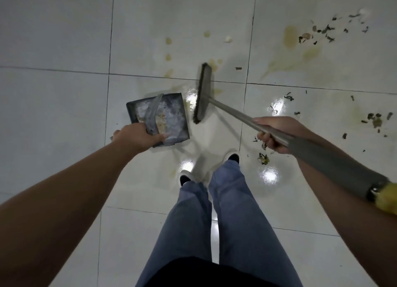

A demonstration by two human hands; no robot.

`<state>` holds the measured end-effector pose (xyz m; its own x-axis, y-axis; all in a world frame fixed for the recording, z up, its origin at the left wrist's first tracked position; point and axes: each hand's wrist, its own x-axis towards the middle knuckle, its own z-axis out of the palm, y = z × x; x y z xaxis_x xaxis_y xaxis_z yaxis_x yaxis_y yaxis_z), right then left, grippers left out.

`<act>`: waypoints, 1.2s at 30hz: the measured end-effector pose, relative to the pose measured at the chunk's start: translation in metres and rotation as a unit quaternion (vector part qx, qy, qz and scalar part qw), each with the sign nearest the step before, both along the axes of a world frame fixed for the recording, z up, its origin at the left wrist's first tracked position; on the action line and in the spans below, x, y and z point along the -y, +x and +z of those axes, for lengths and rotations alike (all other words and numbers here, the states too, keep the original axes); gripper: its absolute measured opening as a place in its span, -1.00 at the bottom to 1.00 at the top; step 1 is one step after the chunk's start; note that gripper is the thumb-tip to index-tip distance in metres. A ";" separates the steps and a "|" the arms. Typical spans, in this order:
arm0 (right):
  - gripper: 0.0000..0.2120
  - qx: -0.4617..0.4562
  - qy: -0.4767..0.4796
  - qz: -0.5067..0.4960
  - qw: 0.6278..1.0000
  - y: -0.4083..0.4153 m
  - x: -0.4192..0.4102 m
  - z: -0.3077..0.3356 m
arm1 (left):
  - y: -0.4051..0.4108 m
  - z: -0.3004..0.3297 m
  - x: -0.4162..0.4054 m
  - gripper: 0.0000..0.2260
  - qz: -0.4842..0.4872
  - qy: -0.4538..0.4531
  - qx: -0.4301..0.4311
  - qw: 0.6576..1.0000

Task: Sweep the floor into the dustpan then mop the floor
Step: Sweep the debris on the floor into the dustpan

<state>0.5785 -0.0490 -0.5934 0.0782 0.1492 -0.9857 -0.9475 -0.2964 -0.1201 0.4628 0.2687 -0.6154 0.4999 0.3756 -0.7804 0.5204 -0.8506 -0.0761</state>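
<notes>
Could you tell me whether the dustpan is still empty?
No, the dustpan held by the left hand already holds pale dust and debris.

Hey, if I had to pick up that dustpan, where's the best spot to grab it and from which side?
Grab the dustpan by its grey handle, coming from above at the near end, as the left hand does. The handle arches over the open tray, leaving room for fingers to curl under, and lifting there should keep the tray level.
</notes>
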 end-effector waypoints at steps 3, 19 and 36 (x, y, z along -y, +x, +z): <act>-0.84 -0.032 -0.017 -0.005 0.999 0.019 0.043 -0.001 | 0.028 0.000 0.009 -0.43 -0.009 0.004 -0.001 1.000; -0.81 -0.036 -0.019 -0.065 0.997 0.075 0.109 0.047 | 0.122 0.003 0.021 -0.47 -0.011 -0.005 0.023 1.000; -0.73 -0.128 0.100 -0.180 0.970 0.221 -0.086 -0.012 | 0.254 0.000 -0.047 -0.46 0.010 -0.043 0.019 0.999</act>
<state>0.7998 0.0370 -0.6051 -0.0830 0.3486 -0.9336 -0.9917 0.0639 0.1120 0.7169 0.3161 -0.6150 0.5235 0.3190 -0.7901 0.5386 -0.8424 0.0167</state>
